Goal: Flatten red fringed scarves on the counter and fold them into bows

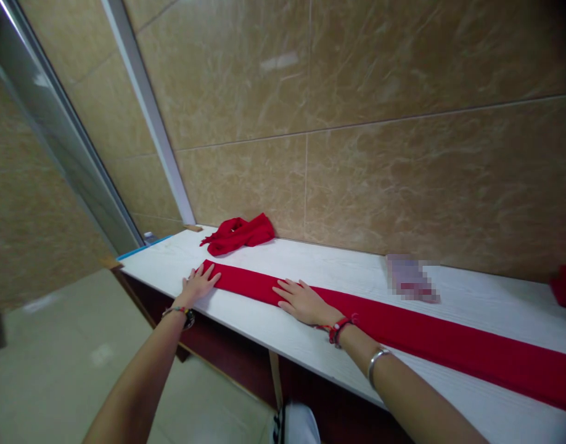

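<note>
Two forearms [139,370] end in two hands [304,302] (both spread) on one red strip [449,342].

- White tabletop [338,267] gives passing room between the flat red band [431,333] and tiled wall [357,179].
- Crumpled red cloth [239,235] obstructs that passage toward the left.
- A pixelated object [409,276] interrupts it toward the right.
</note>
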{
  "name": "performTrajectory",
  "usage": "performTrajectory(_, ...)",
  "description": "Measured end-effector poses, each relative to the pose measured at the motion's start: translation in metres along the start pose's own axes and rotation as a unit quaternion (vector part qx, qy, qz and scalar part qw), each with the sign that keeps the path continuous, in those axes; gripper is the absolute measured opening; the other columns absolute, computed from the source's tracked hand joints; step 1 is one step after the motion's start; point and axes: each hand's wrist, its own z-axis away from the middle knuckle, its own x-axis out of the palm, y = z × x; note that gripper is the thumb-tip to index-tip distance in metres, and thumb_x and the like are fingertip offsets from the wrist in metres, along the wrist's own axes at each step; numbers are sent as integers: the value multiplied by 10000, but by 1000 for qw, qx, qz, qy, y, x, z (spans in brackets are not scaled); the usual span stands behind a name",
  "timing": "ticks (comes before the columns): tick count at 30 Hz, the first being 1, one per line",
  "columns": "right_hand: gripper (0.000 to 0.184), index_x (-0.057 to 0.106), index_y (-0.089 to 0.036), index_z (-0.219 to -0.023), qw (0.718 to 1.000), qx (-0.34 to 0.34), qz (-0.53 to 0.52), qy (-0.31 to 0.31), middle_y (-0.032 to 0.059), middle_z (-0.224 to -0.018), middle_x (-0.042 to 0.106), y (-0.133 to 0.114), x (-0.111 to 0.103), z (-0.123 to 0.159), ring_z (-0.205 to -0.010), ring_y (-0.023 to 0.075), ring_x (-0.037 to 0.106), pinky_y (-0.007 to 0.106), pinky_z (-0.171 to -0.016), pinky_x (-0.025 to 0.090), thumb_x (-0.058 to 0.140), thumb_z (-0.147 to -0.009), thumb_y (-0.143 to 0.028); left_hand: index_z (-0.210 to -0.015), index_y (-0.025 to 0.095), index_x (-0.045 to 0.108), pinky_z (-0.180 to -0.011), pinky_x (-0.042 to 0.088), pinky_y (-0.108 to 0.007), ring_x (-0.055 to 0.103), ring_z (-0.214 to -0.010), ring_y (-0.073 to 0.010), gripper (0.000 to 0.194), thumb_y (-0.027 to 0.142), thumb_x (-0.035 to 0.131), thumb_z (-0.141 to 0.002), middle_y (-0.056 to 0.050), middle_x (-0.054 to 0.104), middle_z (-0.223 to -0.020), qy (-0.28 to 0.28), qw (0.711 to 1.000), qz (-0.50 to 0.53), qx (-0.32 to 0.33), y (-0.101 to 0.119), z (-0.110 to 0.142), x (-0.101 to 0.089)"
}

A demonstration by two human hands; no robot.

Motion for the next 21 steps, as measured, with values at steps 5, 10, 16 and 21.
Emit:
performTrajectory(5,500,296,-238,-1348,1000,5,-10,-25,66,-1419,262,3,-1,-1,-1299,231,209,490,-1032,182,198,-903,-446,-1301,244,369,-930,158,-650,212,-1271,-378,517,463,306,-837,-124,268,-1413,29,993,106,-32,-8,2,0)
performTrajectory(10,553,328,-223,-1337,999,32,-18,-19,84,-1410,282,-2,2,-12,-1291,266,223,503,-1020,200,248,-873,-513,-1267,74,395,-976,278,-436,322,-1235,-288,473,285,276,-860,-195,380,-1331,75,973,199,-91,-11,5,-9)
performTrajectory(16,534,351,-242,-1325,999,25,-13,18,71,-1395,317,-5,11,-12,-1281,256,248,486,-1019,209,264,-870,-509,-914,98,624,-702,464,-303,597,-852,-240,361,390,507,-738,-107,667,-862,-8,952,286,-105,-21,-15,-40)
performTrajectory(21,537,369,-245,-1316,999,33,-17,21,60,-1393,323,-3,15,-13,-1273,255,266,473,-1012,229,275,-863,-517,-864,168,623,-594,469,-261,608,-756,-201,276,334,602,-644,-62,661,-805,-53,937,327,-106,-26,-32,-54)
